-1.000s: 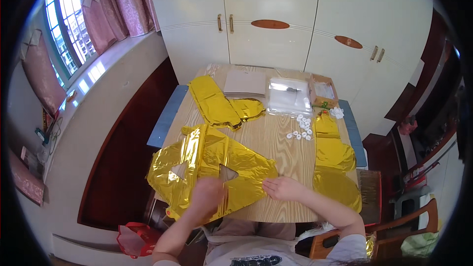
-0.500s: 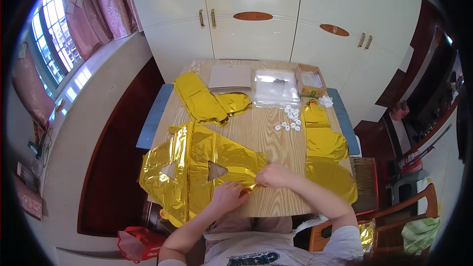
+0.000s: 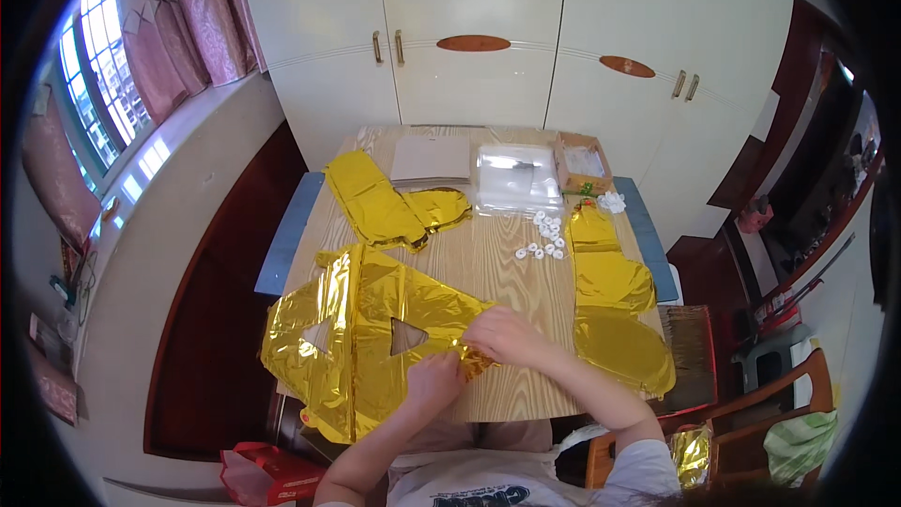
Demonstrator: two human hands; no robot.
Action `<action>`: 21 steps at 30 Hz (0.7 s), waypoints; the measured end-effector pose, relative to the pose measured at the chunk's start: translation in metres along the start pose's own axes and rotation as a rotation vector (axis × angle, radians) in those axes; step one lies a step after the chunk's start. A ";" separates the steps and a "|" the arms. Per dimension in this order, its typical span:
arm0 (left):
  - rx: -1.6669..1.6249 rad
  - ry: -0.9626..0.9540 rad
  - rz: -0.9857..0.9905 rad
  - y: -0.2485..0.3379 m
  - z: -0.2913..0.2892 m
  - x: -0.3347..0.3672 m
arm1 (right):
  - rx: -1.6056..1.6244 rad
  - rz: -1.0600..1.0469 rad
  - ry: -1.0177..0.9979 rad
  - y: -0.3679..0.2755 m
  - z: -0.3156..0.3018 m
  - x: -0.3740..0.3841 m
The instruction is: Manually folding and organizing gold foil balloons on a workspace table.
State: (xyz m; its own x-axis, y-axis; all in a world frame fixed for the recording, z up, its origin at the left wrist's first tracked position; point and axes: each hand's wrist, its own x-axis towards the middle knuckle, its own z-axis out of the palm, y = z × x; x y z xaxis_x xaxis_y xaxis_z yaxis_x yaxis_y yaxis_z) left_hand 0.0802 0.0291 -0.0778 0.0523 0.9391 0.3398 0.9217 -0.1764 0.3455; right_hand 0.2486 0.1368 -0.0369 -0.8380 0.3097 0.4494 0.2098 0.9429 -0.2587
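Note:
A flat gold foil balloon (image 3: pixel 375 310) with triangular cut-outs lies across the left front of the table. At its right corner, near the front edge, my left hand (image 3: pixel 435 382) has its fingers closed on the foil. My right hand (image 3: pixel 504 334) pinches the same corner just beside it, and the foil between them is crumpled and slightly raised. The fingertips are partly hidden. Farther back on the left lies a folded gold foil balloon (image 3: pixel 373 202). Another flat gold foil balloon (image 3: pixel 615 291) stretches along the right side of the table.
Small white ribbon-like rolls (image 3: pixel 546 233) lie loose at centre right. Behind them are clear plastic bags (image 3: pixel 516 178), a cardboard box (image 3: pixel 584 164) and a stack of grey-brown sheets (image 3: pixel 430 160). A wooden chair (image 3: pixel 798 385) stands right; a red bag (image 3: pixel 267 474) sits lower left.
My right hand has moved left, closer to my left hand. The foil corner is now bunched between them. The whole view has shifted slightly.

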 end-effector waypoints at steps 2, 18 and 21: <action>-0.145 -0.014 -0.126 -0.009 -0.001 0.000 | 0.028 0.133 0.161 -0.007 0.004 -0.010; -0.383 0.437 -0.435 -0.120 -0.058 -0.012 | -0.078 0.396 -0.069 -0.001 0.041 -0.056; -0.474 0.466 -0.527 -0.182 -0.063 -0.023 | -0.061 0.392 -0.055 -0.001 0.040 -0.056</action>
State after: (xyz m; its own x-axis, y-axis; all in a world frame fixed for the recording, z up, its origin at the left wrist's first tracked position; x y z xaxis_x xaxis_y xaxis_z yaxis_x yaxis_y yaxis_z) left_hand -0.1134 0.0206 -0.0934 -0.5986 0.7337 0.3214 0.5171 0.0475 0.8546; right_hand 0.2751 0.1138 -0.0957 -0.7137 0.6422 0.2797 0.5472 0.7605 -0.3497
